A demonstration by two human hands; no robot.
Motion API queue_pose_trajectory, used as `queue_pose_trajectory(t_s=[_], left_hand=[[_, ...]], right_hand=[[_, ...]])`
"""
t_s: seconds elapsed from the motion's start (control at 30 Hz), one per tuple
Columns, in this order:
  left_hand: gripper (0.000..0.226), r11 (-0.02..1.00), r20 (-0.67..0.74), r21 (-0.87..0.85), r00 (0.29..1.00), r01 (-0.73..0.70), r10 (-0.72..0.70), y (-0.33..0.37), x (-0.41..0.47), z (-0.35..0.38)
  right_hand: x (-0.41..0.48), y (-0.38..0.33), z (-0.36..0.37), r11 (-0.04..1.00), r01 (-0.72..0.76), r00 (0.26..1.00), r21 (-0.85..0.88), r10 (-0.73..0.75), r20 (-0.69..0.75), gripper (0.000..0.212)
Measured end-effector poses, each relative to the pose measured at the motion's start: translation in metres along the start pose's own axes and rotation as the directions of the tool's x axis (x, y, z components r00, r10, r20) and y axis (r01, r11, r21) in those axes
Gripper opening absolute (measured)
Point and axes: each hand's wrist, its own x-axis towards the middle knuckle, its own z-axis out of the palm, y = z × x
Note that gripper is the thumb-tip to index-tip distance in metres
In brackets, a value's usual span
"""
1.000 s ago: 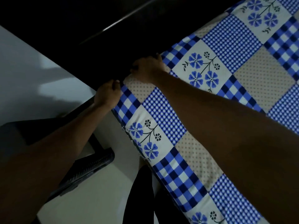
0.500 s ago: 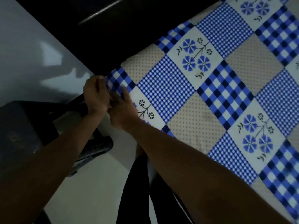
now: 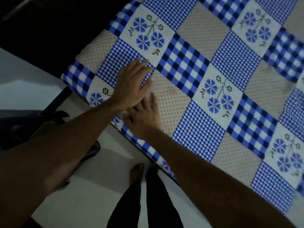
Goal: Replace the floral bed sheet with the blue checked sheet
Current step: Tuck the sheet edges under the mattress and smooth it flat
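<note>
The blue checked sheet, a patchwork of blue checks, dotted beige squares and blue flower squares, covers the bed from its near-left corner across the right of the view. My left hand lies flat on the sheet near that corner, fingers spread and pointing up-right. My right hand lies flat just below it, partly under the left hand, by the bed's near edge. Neither hand holds cloth. No floral sheet shows.
A dark headboard fills the top left. A dark chair or stand sits on the pale floor at the left. My dark trouser legs and a bare foot are beside the bed edge.
Both hands have left the sheet's corner at the headboard and moved onto the top of the sheet, now lying flat. The view has swung so more of the bed shows.
</note>
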Motion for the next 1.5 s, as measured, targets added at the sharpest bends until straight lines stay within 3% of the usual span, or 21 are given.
queue_pose_trajectory(t_s=[0.13, 0.2, 0.23, 0.27, 0.33, 0.4, 0.47, 0.53, 0.67, 0.73, 0.93, 1.0, 1.07, 1.13, 1.2, 1.3, 1.43, 1.5], left_hand=[[0.051, 0.982, 0.202, 0.061, 0.966, -0.178, 0.163, 0.025, -0.005, 0.014], [0.054, 0.961, 0.281, 0.067, 0.929, -0.267, 0.239, 0.036, -0.011, 0.023], [0.054, 0.954, 0.313, 0.05, 0.912, -0.295, 0.266, 0.043, -0.015, 0.029], [0.055, 0.952, 0.341, 0.025, 0.898, -0.306, 0.279, 0.052, -0.017, 0.036], [0.059, 0.941, 0.396, -0.007, 0.864, -0.337, 0.312, 0.076, -0.02, 0.049], [0.063, 0.918, 0.429, 0.0, 0.829, -0.398, 0.359, 0.107, -0.022, 0.063], [0.065, 0.903, 0.439, -0.012, 0.809, -0.43, 0.392, 0.141, -0.027, 0.077], [0.065, 0.879, 0.455, -0.004, 0.782, -0.477, 0.426, 0.175, -0.041, 0.091], [0.07, 0.875, 0.452, 0.101, 0.805, -0.473, 0.383, 0.213, -0.084, 0.105], [0.072, 0.882, 0.458, 0.111, 0.811, -0.459, 0.365, 0.22, -0.103, 0.103], [0.067, 0.829, 0.503, 0.102, 0.748, -0.549, 0.433, 0.227, -0.175, 0.083], [0.061, 0.8, 0.532, 0.089, 0.707, -0.593, 0.465, 0.235, -0.196, 0.079], [0.056, 0.756, 0.554, 0.033, 0.642, -0.653, 0.53, 0.248, -0.207, 0.08], [0.05, 0.717, 0.516, -0.066, 0.592, -0.694, 0.62, 0.269, -0.203, 0.085], [0.042, 0.674, 0.444, -0.141, 0.562, -0.725, 0.698, 0.295, -0.186, 0.096], [0.037, 0.668, 0.412, -0.146, 0.569, -0.73, 0.712, 0.342, -0.147, 0.124], [0.033, 0.712, 0.43, -0.097, 0.616, -0.695, 0.66, 0.407, -0.12, 0.164], [0.028, 0.69, 0.445, -0.106, 0.587, -0.716, 0.677, 0.425, -0.134, 0.172]], right_hand=[[-0.032, -0.039, 0.024, 0.933, 0.349, 0.936, -0.088, -0.343, 0.083, 0.045], [-0.059, -0.04, 0.034, 0.883, 0.468, 0.879, 0.019, -0.468, 0.088, 0.034], [-0.074, -0.034, 0.036, 0.875, 0.467, 0.882, 0.129, -0.472, 0.006, 0.028], [-0.09, -0.024, 0.033, 0.88, 0.426, 0.905, 0.211, -0.411, -0.11, 0.023], [-0.12, 0.017, 0.021, 0.904, 0.277, 0.921, 0.327, -0.153, -0.357, 0.019], [-0.151, 0.073, -0.001, 0.919, 0.094, 0.86, 0.382, 0.118, -0.497, 0.018], [-0.177, 0.136, -0.02, 0.926, -0.148, 0.774, 0.348, 0.328, -0.543, 0.015], [-0.193, 0.193, -0.03, 0.878, -0.391, 0.722, 0.278, 0.479, -0.499, 0.02], [-0.229, 0.249, -0.011, 0.7, -0.686, 0.68, 0.2, 0.714, -0.169, 0.062], [-0.257, 0.24, 0.013, 0.671, -0.718, 0.667, 0.186, 0.739, -0.092, 0.068], [-0.35, 0.126, 0.067, 0.593, -0.761, 0.597, 0.264, 0.799, -0.075, 0.067], [-0.384, 0.088, 0.078, 0.577, -0.752, 0.587, 0.318, 0.806, -0.074, 0.067], [-0.408, 0.07, 0.081, 0.602, -0.715, 0.621, 0.355, 0.78, -0.073, 0.062], [-0.418, 0.082, 0.071, 0.599, -0.68, 0.618, 0.422, 0.779, -0.109, 0.048], [-0.421, 0.12, 0.053, 0.583, -0.657, 0.552, 0.477, 0.804, -0.223, 0.032], [-0.423, 0.203, 0.029, 0.581, -0.662, 0.499, 0.473, 0.813, -0.299, 0.034], [-0.453, 0.295, 0.035, 0.591, -0.714, 0.566, 0.376, 0.803, -0.186, 0.052], [-0.478, 0.303, 0.049, 0.65, -0.696, 0.639, 0.306, 0.754, -0.15, 0.055]])
